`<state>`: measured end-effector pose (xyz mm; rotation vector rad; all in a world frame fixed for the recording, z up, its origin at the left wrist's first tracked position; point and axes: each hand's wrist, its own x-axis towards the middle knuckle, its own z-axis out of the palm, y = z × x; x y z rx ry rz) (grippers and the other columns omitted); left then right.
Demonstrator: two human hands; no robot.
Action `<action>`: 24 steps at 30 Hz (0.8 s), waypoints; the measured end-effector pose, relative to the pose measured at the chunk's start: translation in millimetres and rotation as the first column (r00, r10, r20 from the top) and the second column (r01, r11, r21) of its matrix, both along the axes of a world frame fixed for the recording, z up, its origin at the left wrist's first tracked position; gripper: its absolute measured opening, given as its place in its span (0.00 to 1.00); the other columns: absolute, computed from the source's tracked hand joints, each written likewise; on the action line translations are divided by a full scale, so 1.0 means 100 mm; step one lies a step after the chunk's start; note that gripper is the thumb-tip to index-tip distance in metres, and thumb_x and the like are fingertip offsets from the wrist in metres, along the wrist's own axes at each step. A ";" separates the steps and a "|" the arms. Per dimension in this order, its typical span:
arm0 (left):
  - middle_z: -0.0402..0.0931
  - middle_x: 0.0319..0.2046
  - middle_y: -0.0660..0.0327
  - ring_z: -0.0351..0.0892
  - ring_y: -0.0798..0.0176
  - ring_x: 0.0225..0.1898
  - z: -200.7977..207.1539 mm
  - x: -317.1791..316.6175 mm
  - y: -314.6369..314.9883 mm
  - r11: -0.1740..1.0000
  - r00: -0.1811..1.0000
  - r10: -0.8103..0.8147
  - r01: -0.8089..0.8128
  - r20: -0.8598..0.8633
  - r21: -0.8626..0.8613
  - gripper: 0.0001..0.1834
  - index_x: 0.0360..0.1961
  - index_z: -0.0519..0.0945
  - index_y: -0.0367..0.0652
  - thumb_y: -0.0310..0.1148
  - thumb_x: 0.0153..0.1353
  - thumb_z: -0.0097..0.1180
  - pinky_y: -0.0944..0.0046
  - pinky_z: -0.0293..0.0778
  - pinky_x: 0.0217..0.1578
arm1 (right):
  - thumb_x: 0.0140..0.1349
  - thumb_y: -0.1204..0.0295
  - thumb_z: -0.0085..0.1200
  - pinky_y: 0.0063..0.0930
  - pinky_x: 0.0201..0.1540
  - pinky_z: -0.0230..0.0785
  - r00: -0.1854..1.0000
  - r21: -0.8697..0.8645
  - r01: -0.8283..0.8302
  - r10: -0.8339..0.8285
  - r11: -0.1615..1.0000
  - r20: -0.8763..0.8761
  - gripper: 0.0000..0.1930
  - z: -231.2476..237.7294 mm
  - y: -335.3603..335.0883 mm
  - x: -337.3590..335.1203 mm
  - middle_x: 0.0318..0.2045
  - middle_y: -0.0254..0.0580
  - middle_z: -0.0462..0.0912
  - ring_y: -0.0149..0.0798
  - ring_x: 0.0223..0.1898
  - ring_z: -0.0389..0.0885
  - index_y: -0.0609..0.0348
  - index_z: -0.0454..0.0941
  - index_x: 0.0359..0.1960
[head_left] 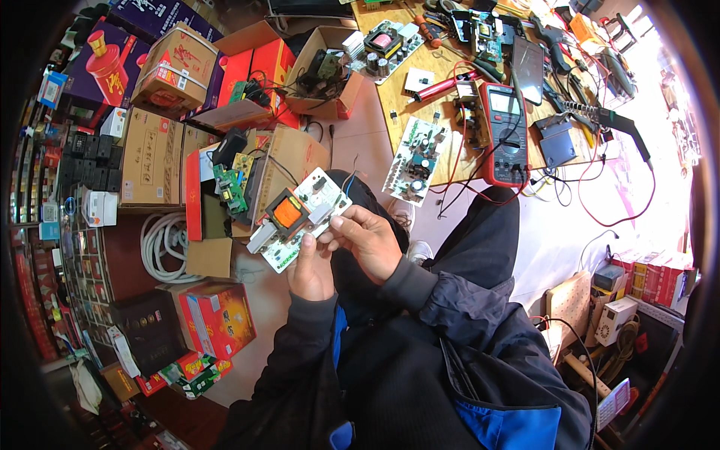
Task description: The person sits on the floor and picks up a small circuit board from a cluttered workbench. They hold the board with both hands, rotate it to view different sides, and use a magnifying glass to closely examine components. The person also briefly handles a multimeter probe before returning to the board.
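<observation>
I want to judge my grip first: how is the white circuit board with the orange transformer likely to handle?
The circuit board is probably stiff, as it looks flat between the left hand and right hand. The bulky orange transformer likely makes it heavy for its size. Its crowded parts suggest fragility if squeezed.

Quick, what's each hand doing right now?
Left hand: closed, holding the white circuit board.
Right hand: closed, holding the same board.

Dark jacket point(480, 319) with ribbed cuffs point(409, 284) and blue panels point(510, 426), black trousers point(484, 231), pale shoes point(419, 251)
</observation>
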<state>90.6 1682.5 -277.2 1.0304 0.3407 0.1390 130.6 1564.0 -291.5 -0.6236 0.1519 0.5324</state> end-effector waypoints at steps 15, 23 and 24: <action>0.77 0.52 0.50 0.80 0.58 0.49 0.27 0.15 0.53 0.870 0.873 -0.479 0.458 -0.090 -0.184 0.35 0.62 0.70 0.32 0.55 0.70 0.45 0.60 0.77 0.49 | 0.74 0.68 0.51 0.27 0.44 0.72 0.983 0.082 -0.066 0.051 0.994 0.177 0.11 0.39 -0.36 0.10 0.35 0.38 0.82 0.30 0.35 0.79 0.65 0.76 0.48; 0.78 0.48 0.54 0.81 0.59 0.50 0.30 0.11 0.67 0.875 0.865 -0.483 0.471 -0.136 -0.111 0.30 0.56 0.71 0.34 0.42 0.61 0.67 0.58 0.77 0.54 | 0.73 0.71 0.53 0.22 0.39 0.73 0.940 -0.176 -0.261 0.291 0.949 0.179 0.11 0.25 -0.48 0.14 0.35 0.37 0.81 0.27 0.34 0.78 0.68 0.76 0.48; 0.78 0.48 0.53 0.81 0.59 0.50 0.29 0.11 0.63 0.887 0.874 -0.461 0.450 -0.150 -0.106 0.29 0.56 0.71 0.34 0.41 0.61 0.67 0.58 0.77 0.54 | 0.72 0.72 0.54 0.22 0.39 0.73 0.938 -0.186 -0.264 0.297 0.946 0.177 0.11 0.26 -0.49 0.15 0.36 0.37 0.81 0.27 0.34 0.78 0.68 0.76 0.49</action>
